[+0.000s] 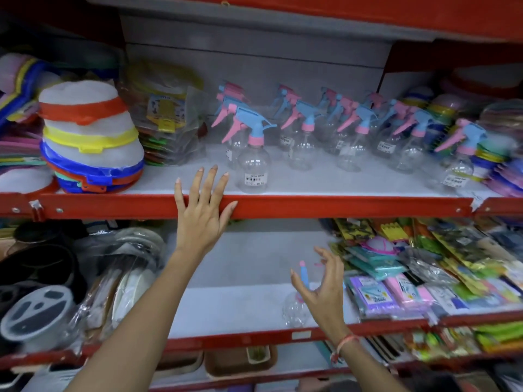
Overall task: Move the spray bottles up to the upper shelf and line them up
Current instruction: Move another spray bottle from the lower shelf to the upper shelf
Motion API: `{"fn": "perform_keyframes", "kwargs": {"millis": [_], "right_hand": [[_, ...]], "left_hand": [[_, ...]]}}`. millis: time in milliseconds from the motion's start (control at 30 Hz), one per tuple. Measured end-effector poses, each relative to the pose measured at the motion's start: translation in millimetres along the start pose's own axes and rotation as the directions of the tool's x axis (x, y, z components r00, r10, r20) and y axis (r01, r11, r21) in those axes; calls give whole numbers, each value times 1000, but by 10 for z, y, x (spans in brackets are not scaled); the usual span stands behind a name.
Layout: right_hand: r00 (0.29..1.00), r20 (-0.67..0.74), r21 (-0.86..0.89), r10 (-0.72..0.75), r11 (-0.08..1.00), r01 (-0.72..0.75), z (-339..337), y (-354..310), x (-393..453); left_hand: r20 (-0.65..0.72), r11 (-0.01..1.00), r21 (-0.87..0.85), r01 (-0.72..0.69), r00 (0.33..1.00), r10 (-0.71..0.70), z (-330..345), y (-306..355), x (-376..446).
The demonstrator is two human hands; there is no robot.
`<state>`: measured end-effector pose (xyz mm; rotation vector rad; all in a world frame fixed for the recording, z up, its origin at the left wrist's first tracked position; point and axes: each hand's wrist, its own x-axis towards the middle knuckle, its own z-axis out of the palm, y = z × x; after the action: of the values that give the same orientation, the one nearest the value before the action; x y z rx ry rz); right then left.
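Observation:
Several clear spray bottles with blue and pink trigger heads stand in rows on the upper shelf; the nearest one is at the front left. My left hand lies flat with fingers spread over that shelf's red front edge, just left of this bottle and not touching it. On the lower shelf one more clear spray bottle lies on its side. My right hand hovers over it with fingers curled and apart, partly hiding its blue and pink head; it holds nothing.
Stacked round strainers with coloured rims and packaged goods fill the upper shelf's left side. Coloured items crowd its right end. Packets cover the lower shelf's right side, bagged plates its left.

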<state>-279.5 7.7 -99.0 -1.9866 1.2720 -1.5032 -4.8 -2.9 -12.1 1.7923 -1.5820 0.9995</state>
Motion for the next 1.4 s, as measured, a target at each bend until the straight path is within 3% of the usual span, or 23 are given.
{"fn": "perform_keyframes", "kwargs": {"millis": [133, 267, 400, 667, 800, 1100, 1233, 1400], "right_hand": [[962, 167, -62, 214, 977, -206, 35, 426, -436], [873, 276, -75, 402, 914, -398, 167, 621, -602], [840, 289, -195, 459, 887, -418, 304, 691, -616], [919, 237, -8, 315, 946, -323, 31, 200, -328], [951, 142, 101, 274, 952, -289, -244, -184, 32], [997, -10, 253, 71, 965, -67, -752, -977, 1020], [999, -38, 188, 24, 982, -17, -712, -1084, 1464], [998, 43, 82, 43, 996, -47, -507, -932, 1889]], "left_hand": [[10, 1000, -10, 2, 1000, -2, 5, -2, 6], [22, 1000, -9, 7, 1000, -7, 3, -10, 18], [45, 1000, -21, 10, 999, -9, -11, -11, 27], [41, 1000, -27, 12, 999, -11, -34, -3, 42], [40, 999, -31, 9, 999, -8, -46, -5, 39], [41, 1000, -7, 10, 999, -10, -74, -2, 33], [32, 1000, -7, 7, 999, -6, -64, -4, 35], [25, 1000, -1, 0, 1000, 0, -57, -10, 33]]}}
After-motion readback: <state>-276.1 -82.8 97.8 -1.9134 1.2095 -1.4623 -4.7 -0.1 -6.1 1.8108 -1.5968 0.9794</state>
